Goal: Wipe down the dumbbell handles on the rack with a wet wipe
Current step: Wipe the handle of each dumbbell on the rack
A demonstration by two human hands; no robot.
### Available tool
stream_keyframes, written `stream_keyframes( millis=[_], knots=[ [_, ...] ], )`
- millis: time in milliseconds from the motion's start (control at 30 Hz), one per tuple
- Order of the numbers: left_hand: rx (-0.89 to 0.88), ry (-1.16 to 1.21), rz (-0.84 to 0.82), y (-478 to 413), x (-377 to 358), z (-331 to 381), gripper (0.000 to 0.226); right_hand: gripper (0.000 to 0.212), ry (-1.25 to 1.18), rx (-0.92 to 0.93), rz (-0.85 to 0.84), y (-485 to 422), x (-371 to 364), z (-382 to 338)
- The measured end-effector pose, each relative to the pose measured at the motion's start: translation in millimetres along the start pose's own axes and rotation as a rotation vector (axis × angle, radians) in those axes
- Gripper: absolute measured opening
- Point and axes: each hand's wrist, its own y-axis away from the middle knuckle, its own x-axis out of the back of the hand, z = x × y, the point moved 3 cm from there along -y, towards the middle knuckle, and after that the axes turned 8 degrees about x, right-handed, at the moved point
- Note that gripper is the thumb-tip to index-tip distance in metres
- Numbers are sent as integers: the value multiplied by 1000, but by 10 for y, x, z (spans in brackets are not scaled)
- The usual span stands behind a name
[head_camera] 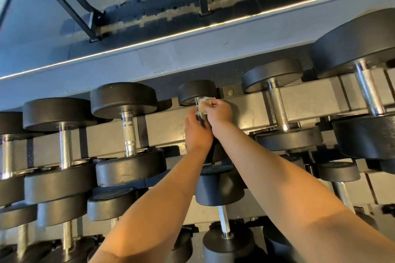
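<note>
A small black dumbbell (196, 91) lies on the top tier of the grey rack (252, 111), in the middle of the view. My right hand (219, 113) presses a crumpled white wet wipe (206, 100) against the far end of its steel handle, just below the far head. My left hand (197, 132) is wrapped around the near part of the same handle (199, 114). Both hands hide most of the handle and the near head.
Larger dumbbells flank it on the top tier: one to the left (129, 126) and one to the right (279, 107), with a very big one (367, 92) at far right. Lower tiers hold more dumbbells (220, 188). A wall mirror (149, 2) rises behind the rack.
</note>
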Motion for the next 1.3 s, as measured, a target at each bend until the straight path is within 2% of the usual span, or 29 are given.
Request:
stream_keyframes(
  millis=[100, 233, 300, 400, 533, 600, 733, 867, 967, 1133, 1200, 1300],
  knots=[
    [-39, -10, 32, -25, 35, -47, 50, 29, 102, -41, -85, -41, -112, -6],
    [-51, -19, 27, -96, 86, -128, 52, 43, 272, -21, -111, -125, -213, -72],
    [-55, -2, 11, -132, 139, -176, 49, 43, 285, -39, -140, -162, -232, -68],
    [-56, 37, -25, -145, 189, -205, 43, 35, 152, -99, -153, -164, -184, -21],
    [-38, 58, -30, -107, 169, -157, 42, 12, -86, -320, -52, -95, -79, 66],
    [-32, 62, -31, -102, 170, -148, 44, 7, -145, -286, 35, -89, -69, 88],
    [-39, 56, -27, -103, 179, -159, 45, 29, -198, -170, 179, -49, -33, 126],
    [-46, 66, -23, -104, 184, -161, 44, 19, -247, -187, 42, 12, -100, 162],
    [-35, 65, -17, -109, 182, -159, 46, 19, -336, -298, -89, 80, -171, 172],
    [-28, 68, -18, -114, 179, -170, 43, 23, -376, -463, -159, 43, -212, 158],
    [-24, 65, -23, -109, 183, -170, 43, 25, -365, -405, -109, 44, -218, 163],
    [-27, 64, -22, -88, 191, -143, 45, 21, -287, -117, 67, 122, -167, 146]
  ],
)
